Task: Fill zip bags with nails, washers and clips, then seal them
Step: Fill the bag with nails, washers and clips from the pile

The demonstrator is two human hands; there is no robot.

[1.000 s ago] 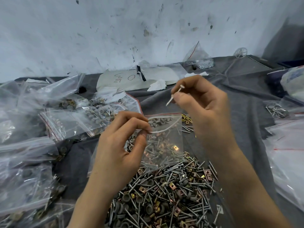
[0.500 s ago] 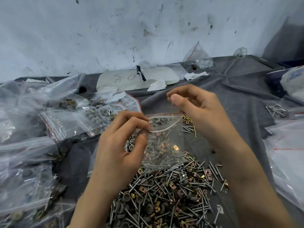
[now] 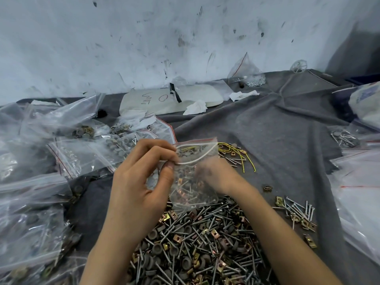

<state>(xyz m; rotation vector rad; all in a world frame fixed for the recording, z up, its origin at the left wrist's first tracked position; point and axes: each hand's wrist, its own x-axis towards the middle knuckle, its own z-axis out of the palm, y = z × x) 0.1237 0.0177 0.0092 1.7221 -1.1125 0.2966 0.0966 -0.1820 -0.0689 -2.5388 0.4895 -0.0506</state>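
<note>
A person's two bare hands work over a surface covered with a wrinkled grey cloth, seen from above. At the middle of the view the left hand pinches the near lip of a small clear zip bag between thumb and curled fingers, holding its red-lined mouth open. The bag already holds a few nails, grey washers and copper-coloured clips at its bottom. The right hand is at the bag's right side, blurred and partly seen through the plastic, so it is not possible to tell whether its fingers are apart or closed on anything. Near the viewer, between the two forearms, lies a large loose pile of nails, washers and clips, and the bag's lower edge overlaps the pile's far edge. A smaller scatter of nails and clips lies to the right, with a single clip apart from it. Loops of yellow wire lie just beyond the bag on the right. Filled clear bags crowd the whole left side, and more plastic bags line the right edge. Far back, a white board with handwriting, a crumpled tissue and a peaked bag of small shiny screws sit along a stained white wall.
</note>
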